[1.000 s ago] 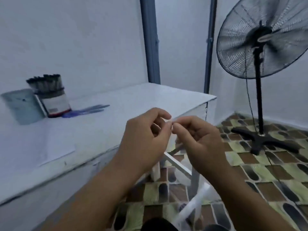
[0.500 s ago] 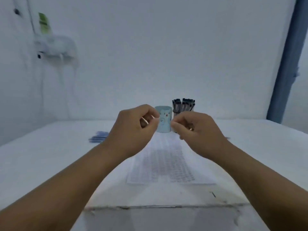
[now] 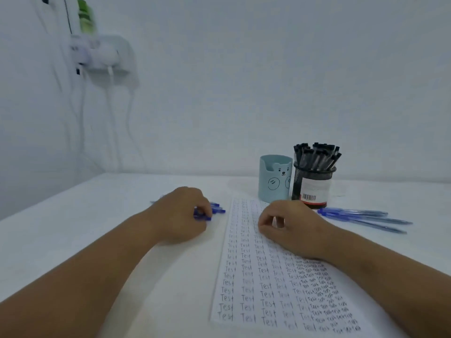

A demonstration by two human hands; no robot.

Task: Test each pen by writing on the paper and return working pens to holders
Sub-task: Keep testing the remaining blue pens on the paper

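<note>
A white paper [image 3: 246,289] covered in rows of the word "Test" lies on the table in front of me. Behind it stand a light blue bear holder [image 3: 274,179] and a black mesh holder [image 3: 313,186] full of black-capped pens [image 3: 317,157]. My left hand [image 3: 183,215] is down on a small pile of blue pens [image 3: 218,211] left of the paper, its fingers curled round one of them. My right hand [image 3: 292,228] rests on the upper part of the paper with loosely curled fingers and holds nothing. Several more blue pens [image 3: 361,217] lie right of the mesh holder.
The white table [image 3: 97,240] meets a white wall at the back. A white socket box [image 3: 105,59] with hanging cables and a green item is fixed to the wall at the upper left.
My view swung from the fan at the table's side back to the table. Both hands came apart and dropped from mid-air; the left went to the blue pens, the right onto the paper.
</note>
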